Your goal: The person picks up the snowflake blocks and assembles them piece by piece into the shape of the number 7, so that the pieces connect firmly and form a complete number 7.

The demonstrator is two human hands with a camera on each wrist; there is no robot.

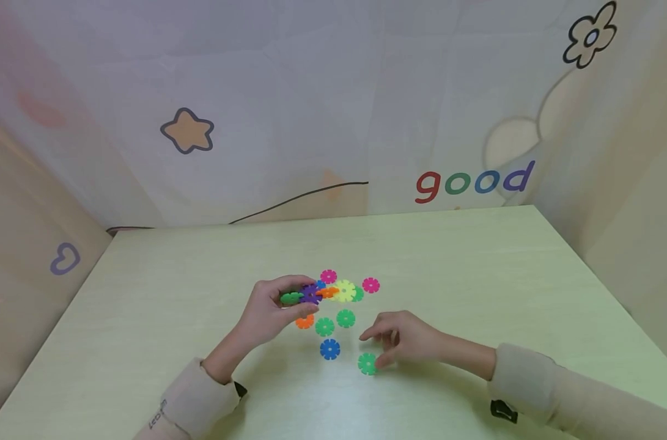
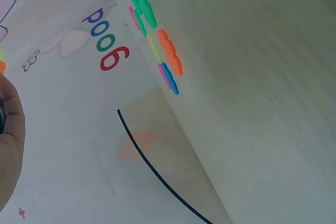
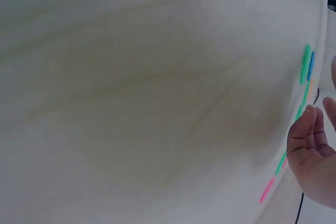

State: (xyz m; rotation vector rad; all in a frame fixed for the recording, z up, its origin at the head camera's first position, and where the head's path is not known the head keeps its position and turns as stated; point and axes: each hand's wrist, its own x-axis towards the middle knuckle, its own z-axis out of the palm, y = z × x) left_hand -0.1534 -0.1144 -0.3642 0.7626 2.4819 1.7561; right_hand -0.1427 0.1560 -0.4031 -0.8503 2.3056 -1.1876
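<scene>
In the head view my left hand point(image 1: 269, 308) grips a joined piece of notched plastic discs between thumb and fingers. A purple disc point(image 1: 310, 294) sits between a green one point(image 1: 291, 298) and an orange one point(image 1: 328, 293); a yellow disc point(image 1: 345, 291) appears at its right end. In the left wrist view only part of that hand point(image 2: 10, 135) shows at the left edge. My right hand point(image 1: 412, 336) hangs loosely curled over the table, its thumb at the edge of a loose green disc point(image 1: 368, 363); whether they touch, I cannot tell. The right wrist view shows its fingers point(image 3: 302, 132) apart.
Loose discs lie on the pale table point(image 1: 449, 263): a blue one point(image 1: 330, 349), green ones point(image 1: 345, 318), an orange one point(image 1: 305, 321) partly behind the left hand, and pink ones point(image 1: 371, 285) farther back. A printed curtain point(image 1: 289, 110) stands behind and at both sides.
</scene>
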